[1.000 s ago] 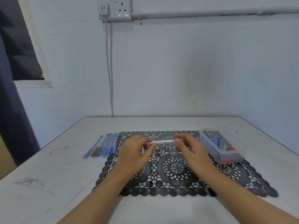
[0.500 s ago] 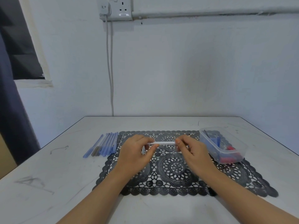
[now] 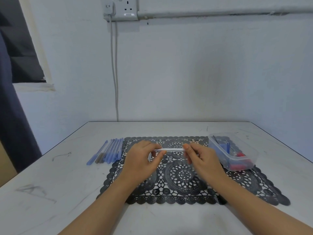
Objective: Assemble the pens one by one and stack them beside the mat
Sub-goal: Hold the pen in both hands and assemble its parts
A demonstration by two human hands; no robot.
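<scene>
- I am looking at a white table [image 3: 67,192] pushed against a plain white wall. A wall socket [image 3: 126,10] sits high up, and a grey cable [image 3: 115,73] drops from it behind the table.
- A black lace mat [image 3: 183,192] lies under both hands.
- The left hand [image 3: 140,160] and right hand [image 3: 203,158] are raised just above the mat. Each pinches one end of a pale pen barrel [image 3: 172,149], which spans the gap between them and lies roughly level.
- A small pale piece shows under the left thumb; I cannot tell what it is.
- Out beyond the left hand, just off the mat's edge, a row of finished blue pens [image 3: 110,152] lies side by side.
- Beyond the right hand, a clear plastic container [image 3: 223,133] on the mat holds blue and red pen parts.
- I judge the barrel to be light, stiff and smooth. It should roll or slip readily, and a hard bend could crack it.
- I would hold it with the fingertips near the ends, as now, and press the parts straight along its axis.
- Over the last second, almost nothing differs. The hands have stayed in the same place with the barrel still between them, and the row of pens and the container have not moved.
- The lower fingers of the right hand now look blurred, so I suspect a small twist or push is underway.
</scene>
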